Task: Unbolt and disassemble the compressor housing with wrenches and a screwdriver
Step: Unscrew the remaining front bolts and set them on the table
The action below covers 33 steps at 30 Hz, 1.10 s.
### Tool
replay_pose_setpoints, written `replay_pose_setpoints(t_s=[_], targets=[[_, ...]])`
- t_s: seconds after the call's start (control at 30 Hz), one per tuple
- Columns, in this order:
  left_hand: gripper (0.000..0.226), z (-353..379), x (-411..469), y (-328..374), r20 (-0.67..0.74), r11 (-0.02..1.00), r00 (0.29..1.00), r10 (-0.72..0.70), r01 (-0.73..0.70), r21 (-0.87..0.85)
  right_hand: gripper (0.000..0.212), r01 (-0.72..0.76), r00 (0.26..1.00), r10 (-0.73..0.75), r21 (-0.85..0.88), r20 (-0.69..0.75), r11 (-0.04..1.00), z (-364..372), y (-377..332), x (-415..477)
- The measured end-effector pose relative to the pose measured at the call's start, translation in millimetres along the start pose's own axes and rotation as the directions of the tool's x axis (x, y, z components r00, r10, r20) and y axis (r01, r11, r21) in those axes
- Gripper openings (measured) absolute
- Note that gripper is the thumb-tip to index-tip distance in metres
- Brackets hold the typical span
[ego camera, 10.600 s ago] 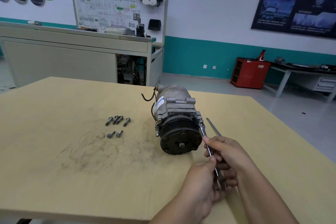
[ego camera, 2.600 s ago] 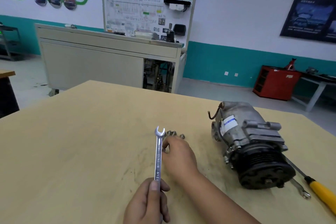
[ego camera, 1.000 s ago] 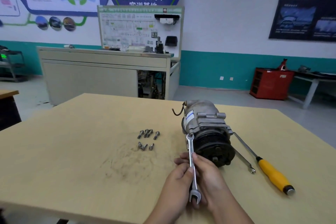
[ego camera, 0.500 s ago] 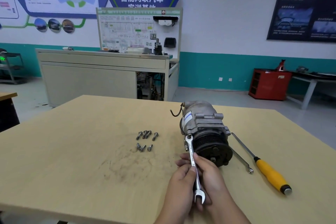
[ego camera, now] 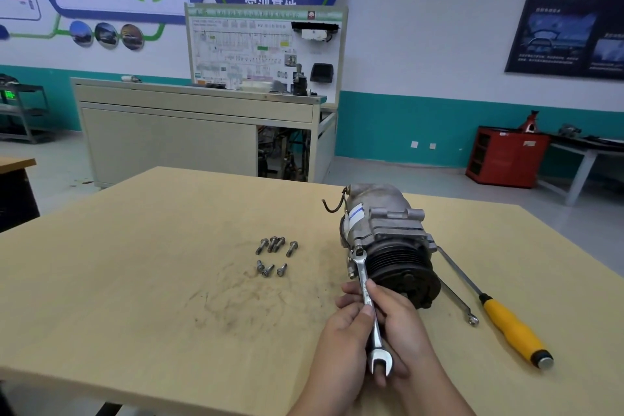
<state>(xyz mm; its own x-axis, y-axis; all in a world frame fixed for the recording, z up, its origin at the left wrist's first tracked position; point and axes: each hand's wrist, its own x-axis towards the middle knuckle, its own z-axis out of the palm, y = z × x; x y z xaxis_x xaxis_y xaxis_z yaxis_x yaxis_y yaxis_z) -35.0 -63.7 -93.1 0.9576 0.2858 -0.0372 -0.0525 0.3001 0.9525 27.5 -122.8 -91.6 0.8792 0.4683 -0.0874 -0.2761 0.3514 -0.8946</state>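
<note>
A pale wooden table (ego camera: 135,280) carries the compressor (ego camera: 381,230), lying just beyond the fingers (ego camera: 375,289). Seven loose bolts (ego camera: 275,255) sit to the fingers' left — past a dark smudge (ego camera: 236,300). To the fingers' right lie a thin wrench (ego camera: 457,304) and a yellow-handled screwdriver (ego camera: 513,328), side by side.

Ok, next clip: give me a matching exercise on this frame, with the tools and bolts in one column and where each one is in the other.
Things
1. open-end wrench
2. loose bolts
3. screwdriver
4. slim wrench

Places
A. on the table, left of the compressor
B. flat on the table between compressor and screwdriver
C. gripped by the left hand and right hand, top end at the compressor's front
D. farthest right, yellow handle toward the person

Pairs: 1-C, 2-A, 3-D, 4-B
</note>
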Motion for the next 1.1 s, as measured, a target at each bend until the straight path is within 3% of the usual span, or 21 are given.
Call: replay_pose_setpoints(t_s=[0.33,0.77,0.87,1.0,1.1], targets=[[0.027,0.7,1.8,1.1,0.041,0.999,0.999,-0.022,0.024,-0.048,0.042,0.003,1.000,-0.006,-0.167,-0.016,0.986,-0.4,-11.4,-1.8],[0.020,12.1,0.8,6.4,0.028,0.964,0.994,-0.103,0.107,-0.246,0.039,-0.016,1.000,0.018,-0.322,0.003,0.946,-3.3,-29.4,-3.0],[0.021,12.3,-1.8,11.9,0.044,0.931,0.991,-0.124,0.132,-0.340,0.039,-0.050,0.999,0.052,-0.280,0.000,0.959,-3.9,-29.7,-3.4],[0.019,13.2,-2.0,18.2,0.060,0.877,0.985,-0.162,0.172,-0.450,0.042,-0.248,0.968,0.250,-0.056,0.034,0.967,-2.6,-28.0,-9.3],[0.019,15.7,-2.3,15.3,0.028,0.882,0.985,-0.173,0.167,-0.441,0.045,-0.270,0.962,0.268,0.060,0.046,0.961,-5.2,-25.9,-7.1]])
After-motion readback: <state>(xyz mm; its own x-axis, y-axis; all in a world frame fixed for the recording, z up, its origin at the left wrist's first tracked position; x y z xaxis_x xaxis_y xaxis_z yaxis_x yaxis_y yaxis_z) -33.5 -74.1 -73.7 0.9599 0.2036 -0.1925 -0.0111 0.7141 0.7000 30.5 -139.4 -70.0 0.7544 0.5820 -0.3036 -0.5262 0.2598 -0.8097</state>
